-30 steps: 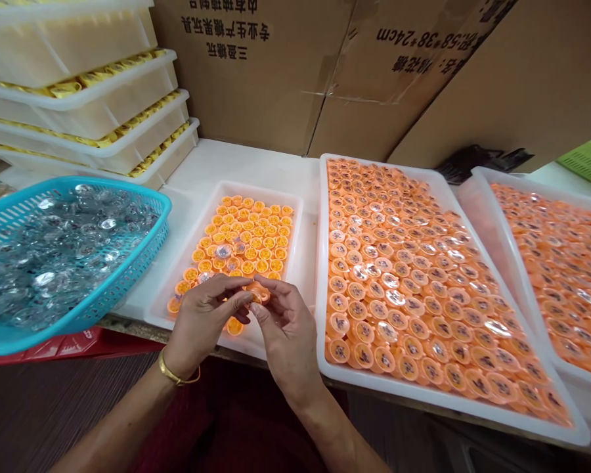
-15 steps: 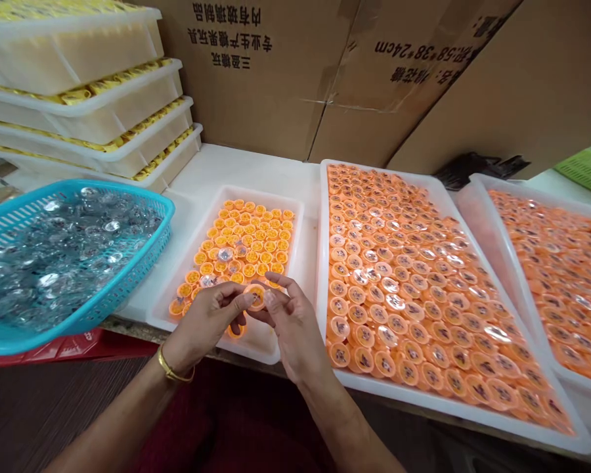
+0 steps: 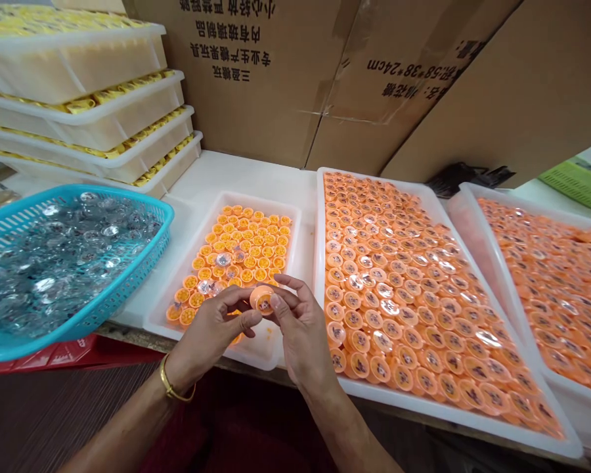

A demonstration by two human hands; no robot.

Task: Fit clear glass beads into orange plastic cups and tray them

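A small orange cup with a printed clear lid (image 3: 262,299) is held up between my two hands, its lid tilted toward me. My right hand (image 3: 298,322) pinches it with the thumb on the lid's edge. From the other side my left hand (image 3: 221,325) grips it, forefinger against its side and thumb below. Both hands are above the near end of a small white tray (image 3: 217,220) of open orange cups (image 3: 253,240) with yellow bits inside. A few loose clear lids (image 3: 222,260) lie on those cups.
At left stands a blue basket (image 3: 148,263) of clear lids, beside stacked white trays (image 3: 123,141) with yellow items. A large white tray (image 3: 320,230) of lidded orange cups is at right, another tray (image 3: 492,256) beyond it. Cardboard boxes (image 3: 276,118) rise behind.
Between my fingers the cup has turned so its lid tips lower toward me. My left thumb has come off the lid's face. The view has shifted slightly.
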